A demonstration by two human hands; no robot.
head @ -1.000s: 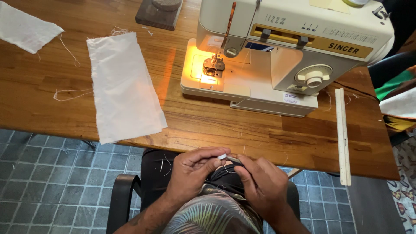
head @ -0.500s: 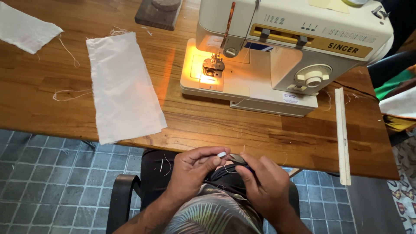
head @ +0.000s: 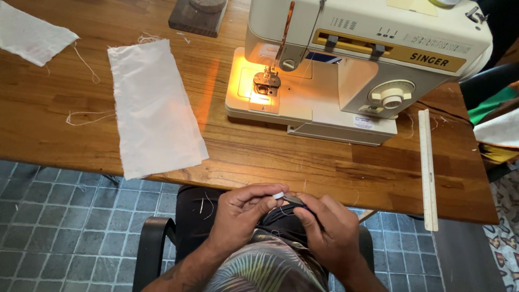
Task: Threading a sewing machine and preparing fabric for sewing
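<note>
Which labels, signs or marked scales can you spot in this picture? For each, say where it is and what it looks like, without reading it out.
Name band: long gold strip with dark lettering, across the front of the cream sewing machine.
Sticker: small white rectangle with fine print, on the machine's base below the dial.
Ruler: long white strip with fine markings, lying on the wooden table right of the machine.
No packages or screens.

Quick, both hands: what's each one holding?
Left hand: pinched shut on a small white piece.
Right hand: closed on a small dark tool.
</note>
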